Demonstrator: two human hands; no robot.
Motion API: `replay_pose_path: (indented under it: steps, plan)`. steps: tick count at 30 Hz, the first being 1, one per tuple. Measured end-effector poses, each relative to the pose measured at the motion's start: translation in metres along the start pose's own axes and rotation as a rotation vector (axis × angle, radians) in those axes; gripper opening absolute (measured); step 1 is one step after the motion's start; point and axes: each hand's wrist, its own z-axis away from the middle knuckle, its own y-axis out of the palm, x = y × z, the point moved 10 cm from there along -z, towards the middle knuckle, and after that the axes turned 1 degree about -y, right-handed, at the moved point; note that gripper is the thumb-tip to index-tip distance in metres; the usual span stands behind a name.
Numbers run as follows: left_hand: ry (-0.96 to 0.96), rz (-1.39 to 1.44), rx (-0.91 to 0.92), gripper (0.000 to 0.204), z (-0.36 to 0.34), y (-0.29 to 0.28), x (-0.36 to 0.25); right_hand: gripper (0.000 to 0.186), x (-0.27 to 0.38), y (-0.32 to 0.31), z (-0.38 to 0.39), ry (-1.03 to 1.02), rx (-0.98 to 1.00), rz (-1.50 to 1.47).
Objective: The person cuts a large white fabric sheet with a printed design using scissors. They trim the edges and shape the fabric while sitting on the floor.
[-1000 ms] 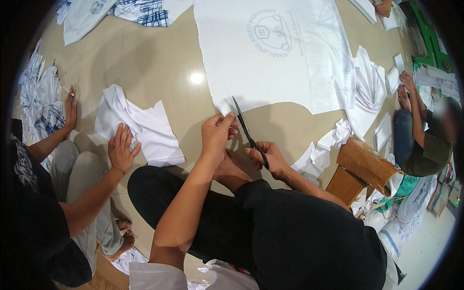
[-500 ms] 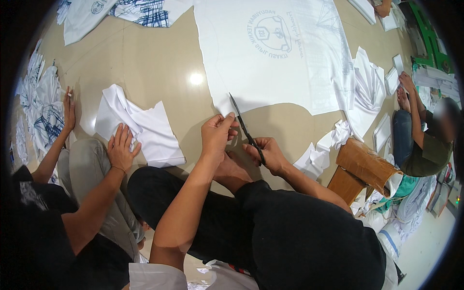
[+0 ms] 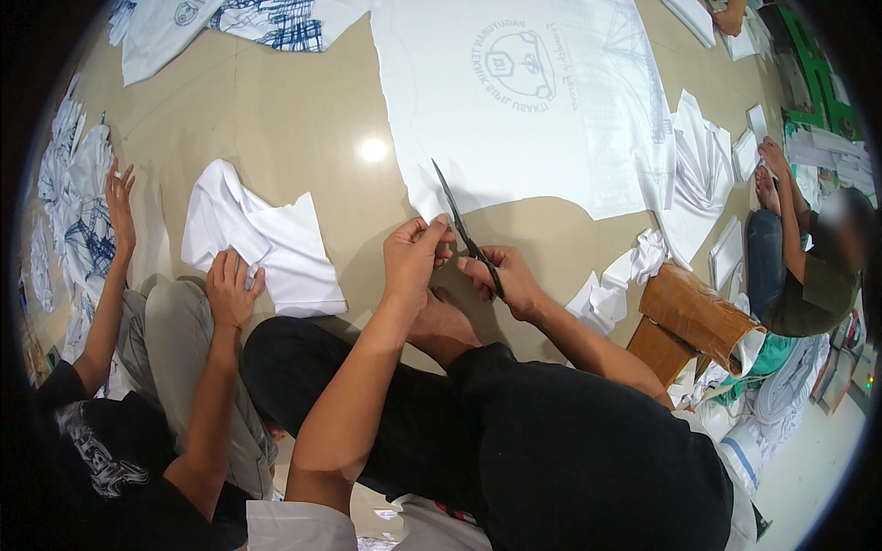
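Note:
A large white printed cloth (image 3: 441,119) lies flat on the floor, a round emblem showing through it. My left hand (image 3: 418,250) pinches the cloth's near left corner between thumb and fingers. In my right hand (image 3: 510,280) is a pair of black scissors (image 3: 469,241), its fingers through the handles. The blades point up and away over the cloth's near edge, close to my left fingertips. The blades look nearly closed. From the scissors a curved cut edge runs off to the right.
At my left a co-worker's hand (image 3: 234,286) rests on a white cloth piece (image 3: 262,243); their other hand (image 3: 119,202) is raised. A brown cardboard box (image 3: 694,308) stands by my right arm, beside white scraps (image 3: 606,285). Another person (image 3: 818,257) sits far right. Printed fabric (image 3: 87,202) is heaped far left.
The scissors have shifted slightly forward and left over the cloth. My left hand keeps its pinch. The co-worker on the left has leaned and lifted their far hand higher.

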Motion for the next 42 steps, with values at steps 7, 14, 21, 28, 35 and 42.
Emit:
replay_pose_path:
  steps: [7, 14, 21, 28, 35, 42]
  plan:
    - [0.015, -0.001, 0.004, 0.023, -0.001, 0.000, 0.000, 0.037, 0.007, 0.003, 0.001, -0.026, 0.028, 0.025]
    - [0.028, 0.011, 0.004, 0.023, 0.000, 0.001, -0.001, 0.038, 0.013, 0.000, -0.004, -0.066, 0.004, 0.038]
    - [0.067, 0.029, -0.008, 0.026, 0.001, 0.000, -0.006, 0.043, 0.019, 0.002, -0.019, -0.049, 0.002, -0.023]
    - [0.078, 0.037, 0.004, 0.025, 0.001, -0.001, -0.007, 0.041, 0.025, 0.007, -0.017, -0.012, 0.002, -0.002]
    - [0.088, 0.026, -0.029, 0.029, 0.001, -0.002, -0.008, 0.050, 0.023, 0.004, -0.026, -0.026, -0.009, -0.019]
    - [0.049, 0.032, -0.035, 0.027, 0.005, -0.001, -0.007, 0.049, 0.031, 0.005, -0.038, -0.032, -0.004, -0.039]
